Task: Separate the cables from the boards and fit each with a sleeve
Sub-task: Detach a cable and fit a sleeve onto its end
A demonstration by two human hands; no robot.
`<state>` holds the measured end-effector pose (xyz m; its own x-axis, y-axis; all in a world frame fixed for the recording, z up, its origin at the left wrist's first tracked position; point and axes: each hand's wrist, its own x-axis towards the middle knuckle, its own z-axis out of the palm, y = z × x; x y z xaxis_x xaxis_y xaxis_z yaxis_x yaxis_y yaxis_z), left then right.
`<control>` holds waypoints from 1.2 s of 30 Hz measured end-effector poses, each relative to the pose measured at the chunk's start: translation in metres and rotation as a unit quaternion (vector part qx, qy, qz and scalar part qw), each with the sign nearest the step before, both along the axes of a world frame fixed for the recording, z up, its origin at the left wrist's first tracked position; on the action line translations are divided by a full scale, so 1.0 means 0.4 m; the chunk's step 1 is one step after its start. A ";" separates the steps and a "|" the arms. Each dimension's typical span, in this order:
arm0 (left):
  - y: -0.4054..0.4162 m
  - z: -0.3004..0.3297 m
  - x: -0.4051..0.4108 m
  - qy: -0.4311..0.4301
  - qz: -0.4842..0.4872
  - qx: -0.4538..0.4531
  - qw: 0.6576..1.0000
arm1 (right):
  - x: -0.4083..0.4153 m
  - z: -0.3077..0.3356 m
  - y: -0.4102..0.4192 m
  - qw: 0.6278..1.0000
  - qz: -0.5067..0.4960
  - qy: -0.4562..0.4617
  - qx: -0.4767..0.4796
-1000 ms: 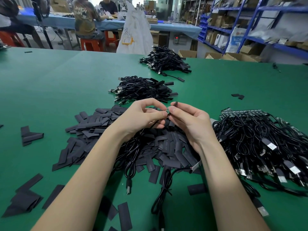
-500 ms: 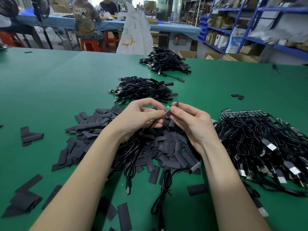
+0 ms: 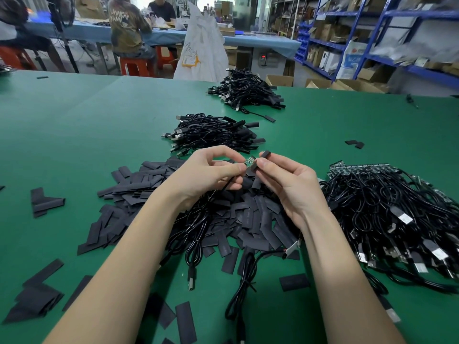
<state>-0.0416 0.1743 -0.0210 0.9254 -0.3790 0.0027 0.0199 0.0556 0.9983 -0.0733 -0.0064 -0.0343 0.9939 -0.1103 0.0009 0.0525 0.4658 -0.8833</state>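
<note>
Lifting clear since a second ago, the small green board (image 3: 249, 161) shows beyond my left hand (image 3: 208, 171), which pinches it; my right hand (image 3: 285, 178) pinches the black sleeve (image 3: 263, 155) touching its end, ready to slide on.

Two hands (image 3: 206, 170), four cable heaps (image 3: 216, 132), three seated people (image 3: 126, 28).

Blue shelving (image 3: 367, 36) (cluttered) behind green table (image 3: 74, 125).
</note>
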 end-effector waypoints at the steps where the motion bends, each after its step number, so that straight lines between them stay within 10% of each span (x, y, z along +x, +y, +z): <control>1: 0.000 0.000 0.000 0.001 -0.002 0.002 1.000 | 0.000 0.002 -0.001 1.000 -0.006 0.000 0.008; 36: -0.003 0.001 -0.012 0.063 -0.063 -0.055 0.995 | -0.013 0.007 -0.002 0.995 0.092 -0.013 0.027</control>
<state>-0.0464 0.1732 -0.0207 0.8666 -0.4952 -0.0618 0.1573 0.1535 0.9755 -0.0787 -0.0072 -0.0316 0.9970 0.0737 0.0256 -0.0161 0.5156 -0.8567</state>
